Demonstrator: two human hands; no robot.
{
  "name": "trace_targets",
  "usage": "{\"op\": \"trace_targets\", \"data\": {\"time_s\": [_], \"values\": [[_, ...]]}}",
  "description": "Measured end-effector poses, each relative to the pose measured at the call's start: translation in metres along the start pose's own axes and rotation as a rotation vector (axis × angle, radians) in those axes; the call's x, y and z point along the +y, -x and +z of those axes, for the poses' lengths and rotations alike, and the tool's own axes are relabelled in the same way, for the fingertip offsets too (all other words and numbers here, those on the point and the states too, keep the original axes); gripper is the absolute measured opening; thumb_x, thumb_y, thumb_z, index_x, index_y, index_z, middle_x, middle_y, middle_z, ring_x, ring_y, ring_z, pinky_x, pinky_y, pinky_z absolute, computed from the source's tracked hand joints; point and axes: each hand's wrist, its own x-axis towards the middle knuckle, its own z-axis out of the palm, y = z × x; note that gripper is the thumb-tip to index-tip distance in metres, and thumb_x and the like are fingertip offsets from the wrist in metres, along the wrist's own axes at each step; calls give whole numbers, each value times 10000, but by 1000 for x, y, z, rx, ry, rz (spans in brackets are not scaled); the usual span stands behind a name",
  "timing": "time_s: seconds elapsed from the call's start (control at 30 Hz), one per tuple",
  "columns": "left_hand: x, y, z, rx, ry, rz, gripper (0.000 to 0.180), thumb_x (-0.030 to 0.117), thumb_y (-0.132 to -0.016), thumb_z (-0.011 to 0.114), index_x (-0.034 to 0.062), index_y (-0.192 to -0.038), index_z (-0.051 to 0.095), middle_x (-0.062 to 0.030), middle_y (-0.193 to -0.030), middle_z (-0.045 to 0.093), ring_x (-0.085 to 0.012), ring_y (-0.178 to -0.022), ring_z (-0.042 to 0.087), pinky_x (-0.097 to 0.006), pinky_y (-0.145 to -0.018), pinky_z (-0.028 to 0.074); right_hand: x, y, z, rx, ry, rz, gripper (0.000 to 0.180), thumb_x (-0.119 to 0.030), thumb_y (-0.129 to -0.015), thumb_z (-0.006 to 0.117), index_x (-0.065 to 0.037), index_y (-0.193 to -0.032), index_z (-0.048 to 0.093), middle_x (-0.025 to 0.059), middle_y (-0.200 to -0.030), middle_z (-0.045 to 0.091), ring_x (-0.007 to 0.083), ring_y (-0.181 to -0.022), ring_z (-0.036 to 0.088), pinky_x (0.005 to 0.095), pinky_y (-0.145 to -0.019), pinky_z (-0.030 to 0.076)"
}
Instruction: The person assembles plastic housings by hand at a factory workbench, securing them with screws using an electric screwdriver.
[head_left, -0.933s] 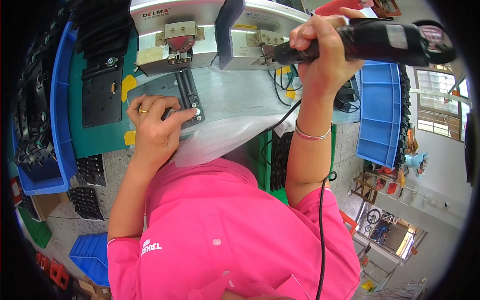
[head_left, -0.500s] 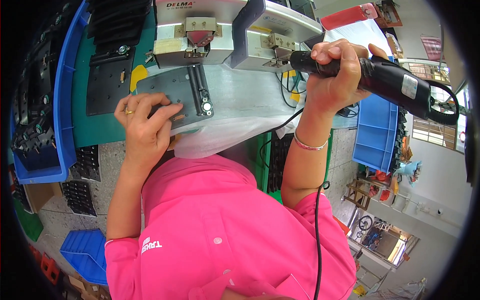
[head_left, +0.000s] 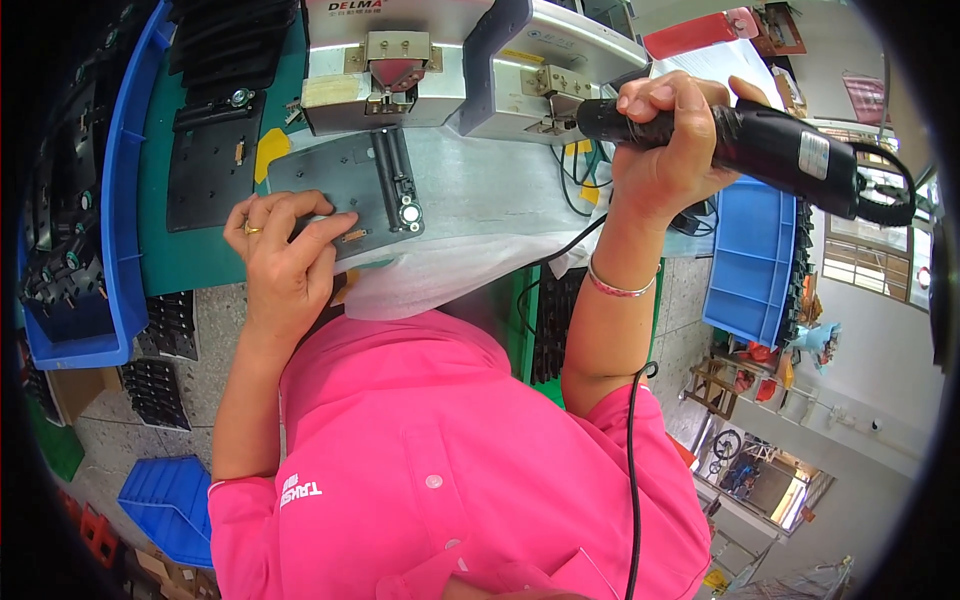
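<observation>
My right hand [head_left: 672,140] is wrapped round a black electric screwdriver [head_left: 770,150], held nearly level with its cord trailing from the rear. The front end of the screwdriver is at the outlet of the right screw feeder [head_left: 500,105]; whether they touch I cannot tell. My left hand [head_left: 285,245], with a ring on one finger, has bent fingers on the near left part of a dark flat plate [head_left: 330,165]. Along the right side of this plate runs a black bar [head_left: 393,165] with a round silver piece at its near end. A small copper-coloured part sits beside my left fingertips.
A second silver screw feeder [head_left: 335,115] stands behind the plate. To the left are a similar plate [head_left: 205,190], stacked black parts [head_left: 230,50] and a blue bin [head_left: 130,250] of parts. A blue divided tray [head_left: 750,260] is at right. White sheeting [head_left: 430,270] covers the near bench edge.
The rear of the screwdriver and my right hand have risen slightly in the picture. My left hand stays on the plate. The whole view has shifted a little.
</observation>
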Motion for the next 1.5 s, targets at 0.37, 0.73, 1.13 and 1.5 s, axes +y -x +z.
{"op": "trace_targets", "data": {"time_s": [0.37, 0.73, 1.13, 1.5], "values": [[3, 2, -1, 20, 7, 4, 291, -37, -664, 615, 148, -868, 709, 9, -932, 606, -193, -952, 554, -413, -985, 283, 4, -12, -6, -69, 41, 92, 354, 34, -811, 594, -68, -1121, 459, 101, -674, 571, 176, -515, 547, 359, -531, 504], [-3, 12, -4, 47, 36, -6, 288, -37, -654, 608, 150, -851, 704, 20, -929, 599, -188, -952, 555, -397, -977, 285, 0, -9, 1, -28, -37, 143, 370, 35, -818, 593, -31, -1140, 422, 97, -653, 578, 156, -482, 552, 328, -528, 528], [-9, 12, 2, 51, 54, -2, 272, -7, -668, 631, 201, -827, 707, 33, -930, 593, -173, -936, 555, -396, -956, 276, -20, 58, 55, -134, -402, 369, 428, -48, -897, 507, -124, -1291, 359, 78, -705, 500, 171, -510, 468, 347, -459, 459], [-9, 17, 2, 27, -17, 23, 248, 23, -752, 629, 229, -839, 737, 43, -948, 584, -157, -951, 539, -431, -968, 271, 1, 98, 93, -217, -329, 410, 478, 50, -826, 620, -29, -1203, 336, 86, -693, 568, 143, -521, 553, 256, -483, 485]]}}
